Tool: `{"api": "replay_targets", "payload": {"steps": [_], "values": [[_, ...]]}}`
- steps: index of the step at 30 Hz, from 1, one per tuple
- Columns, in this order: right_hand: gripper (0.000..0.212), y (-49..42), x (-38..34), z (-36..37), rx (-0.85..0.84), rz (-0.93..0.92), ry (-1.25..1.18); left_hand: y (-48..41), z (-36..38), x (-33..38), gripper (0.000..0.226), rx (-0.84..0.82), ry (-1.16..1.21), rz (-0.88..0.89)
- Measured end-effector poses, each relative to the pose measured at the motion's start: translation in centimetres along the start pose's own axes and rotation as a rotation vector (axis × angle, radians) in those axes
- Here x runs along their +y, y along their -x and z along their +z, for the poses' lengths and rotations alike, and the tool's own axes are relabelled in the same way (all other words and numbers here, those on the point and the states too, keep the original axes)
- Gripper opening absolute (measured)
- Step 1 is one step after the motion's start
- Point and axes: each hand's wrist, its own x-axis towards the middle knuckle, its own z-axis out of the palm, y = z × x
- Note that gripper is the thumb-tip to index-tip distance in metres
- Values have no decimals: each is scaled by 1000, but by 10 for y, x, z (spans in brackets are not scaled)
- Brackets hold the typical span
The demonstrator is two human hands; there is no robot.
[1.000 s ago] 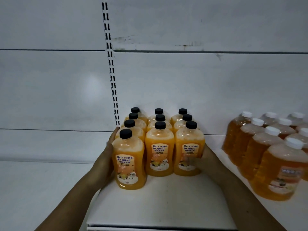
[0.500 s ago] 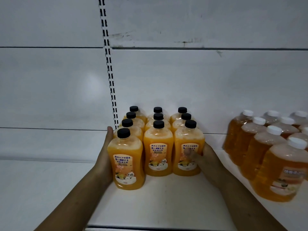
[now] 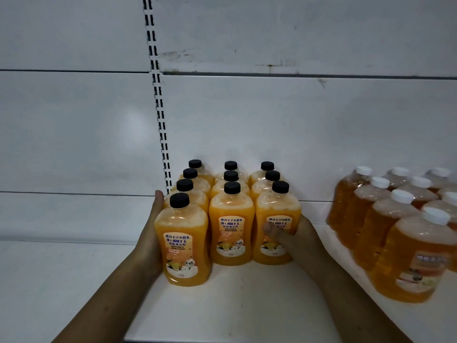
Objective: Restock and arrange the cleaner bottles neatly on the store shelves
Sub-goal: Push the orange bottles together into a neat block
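**Black-capped cleaner bottles [image 3: 231, 194] are being held between two hands on the white shelf [image 3: 235, 305].**

The left hand [image 3: 152, 233] is being pressed flat, fingers straight and together, against the outer side of the front-left bottle [image 3: 183, 246]. That bottle is standing upright just inside the palm, set forward of its neighbours, and the other three of its column are being flanked by the fingertips, up towards the slotted upright [image 3: 160, 120]. Over on the other side, the front-right bottle [image 3: 277, 209] is being gripped by the right hand [image 3: 296, 237], the thumb laid across its label and the fingers hidden round its far side. The front-middle bottle [image 3: 231, 231] is being framed between both hands, just beside the right thumb. Well out beyond the right hand's back, blurred white-capped bottles [image 3: 385, 226] are being shown in rows.
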Motion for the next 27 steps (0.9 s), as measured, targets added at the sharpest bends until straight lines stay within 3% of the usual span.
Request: {"api": "replay_targets", "payload": {"steps": [3, 9, 27], "values": [[96, -1, 0, 0, -1, 7, -13, 0, 1, 1, 62, 2, -1, 1], [116, -4, -1, -1, -22, 11, -18, 1, 1, 2, 65, -4, -10, -1], [110, -7, 4, -6, -77, -17, 1, -2, -3, 2, 66, -6, -73, 29]]}}
